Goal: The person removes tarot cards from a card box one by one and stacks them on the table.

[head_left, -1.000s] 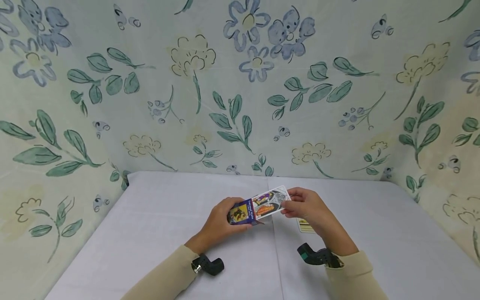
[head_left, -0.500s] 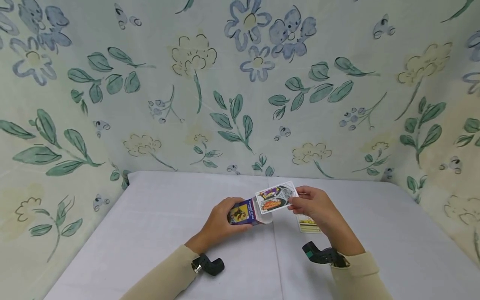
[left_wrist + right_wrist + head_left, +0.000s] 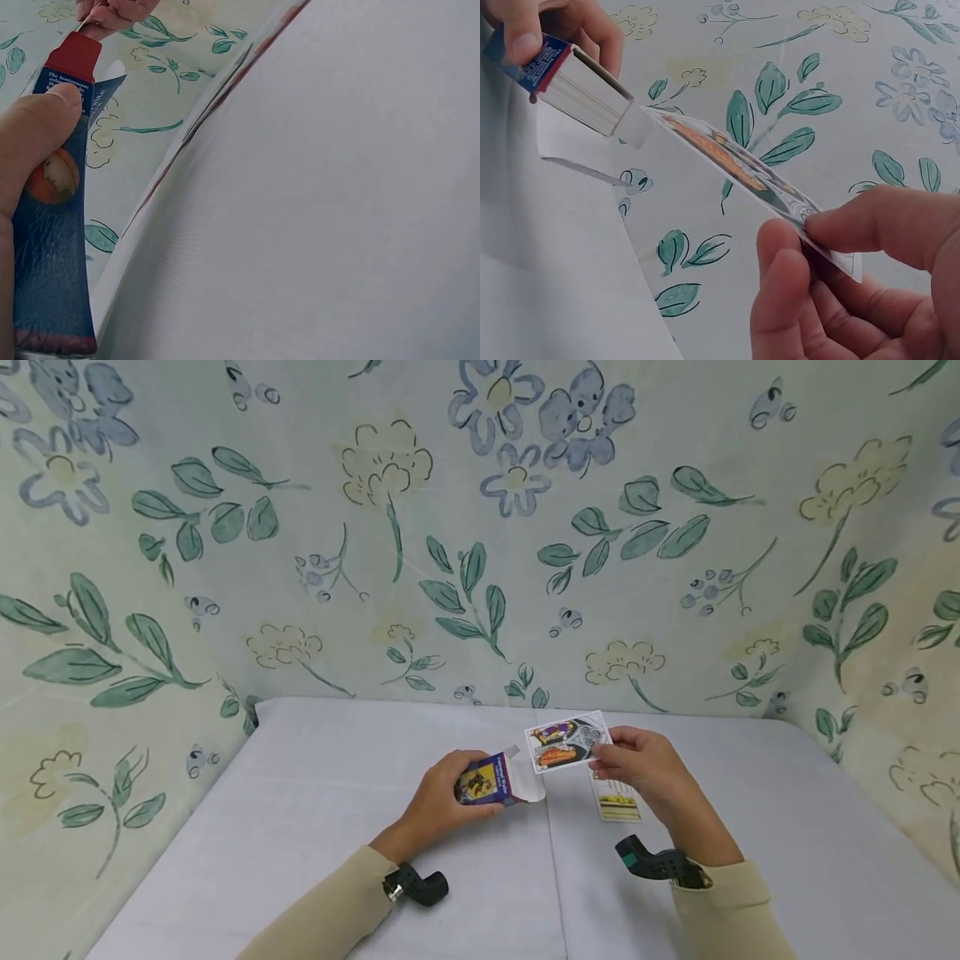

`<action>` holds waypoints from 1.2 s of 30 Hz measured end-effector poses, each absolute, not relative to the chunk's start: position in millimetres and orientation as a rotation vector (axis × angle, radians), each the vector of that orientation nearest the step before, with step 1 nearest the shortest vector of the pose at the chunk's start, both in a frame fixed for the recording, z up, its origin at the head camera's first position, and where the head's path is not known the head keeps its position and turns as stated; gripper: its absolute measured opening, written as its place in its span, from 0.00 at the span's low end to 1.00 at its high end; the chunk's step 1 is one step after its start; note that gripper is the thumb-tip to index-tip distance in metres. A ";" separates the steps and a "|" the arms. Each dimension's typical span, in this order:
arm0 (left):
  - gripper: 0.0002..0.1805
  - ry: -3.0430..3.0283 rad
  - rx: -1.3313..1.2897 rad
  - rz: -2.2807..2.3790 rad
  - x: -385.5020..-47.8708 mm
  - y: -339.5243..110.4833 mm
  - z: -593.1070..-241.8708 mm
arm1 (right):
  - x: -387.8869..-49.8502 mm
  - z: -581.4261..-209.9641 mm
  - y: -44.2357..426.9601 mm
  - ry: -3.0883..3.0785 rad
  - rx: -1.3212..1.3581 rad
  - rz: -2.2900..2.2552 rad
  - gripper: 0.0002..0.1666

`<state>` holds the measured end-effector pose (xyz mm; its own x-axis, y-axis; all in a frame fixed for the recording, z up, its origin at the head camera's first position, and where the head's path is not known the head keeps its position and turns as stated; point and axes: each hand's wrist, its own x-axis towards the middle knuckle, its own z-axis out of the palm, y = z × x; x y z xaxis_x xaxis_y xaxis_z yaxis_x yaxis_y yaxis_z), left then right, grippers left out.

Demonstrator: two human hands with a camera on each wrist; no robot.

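My left hand [image 3: 438, 797] grips a blue tarot card box [image 3: 483, 781] with a yellow picture on its front, its flap end open toward the right. In the right wrist view, the pale edges of a card deck [image 3: 585, 90] show inside the box's mouth. Between thumb and fingers, my right hand [image 3: 651, 768] pinches a single tarot card [image 3: 568, 742] with orange and purple figures. That card hangs in the air, apart from the box. Below it a second card [image 3: 619, 803] lies on the table, partly hidden by the right hand.
A white cloth covers the table [image 3: 315, 760]. Behind it rises a floral fabric backdrop [image 3: 465, 568], which also wraps both sides. Each wrist carries a black camera mount, at the left [image 3: 417, 887] and the right [image 3: 660, 862].
The right hand has drawn the card out of the box and moved it up and to the right. More of the card on the table shows. The left hand keeps its hold on the box.
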<state>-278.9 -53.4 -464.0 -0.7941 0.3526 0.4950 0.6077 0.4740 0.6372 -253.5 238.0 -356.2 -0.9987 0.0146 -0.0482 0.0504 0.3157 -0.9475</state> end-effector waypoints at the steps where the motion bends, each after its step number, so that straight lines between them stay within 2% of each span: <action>1: 0.42 -2.427 -0.819 -1.230 -278.7 -53.4 -464.1 | -253.0 -355.9 238.9 2.522 0.062 -1.822 0.27; 19: 0.40 -2.419 -0.813 -1.251 -278.5 -53.4 -462.4 | -253.1 -354.3 253.9 2.495 0.153 -1.875 0.27; 36: 0.39 -2.412 -0.815 -1.256 -278.8 -53.5 -465.0 | -257.8 -357.8 270.3 2.442 0.339 -1.955 0.35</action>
<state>-278.8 -53.5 -465.0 -0.7936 0.3447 0.5014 0.6084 0.4564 0.6493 -257.8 270.3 -357.8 -0.9767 0.1704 -0.1303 0.1645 0.2047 -0.9649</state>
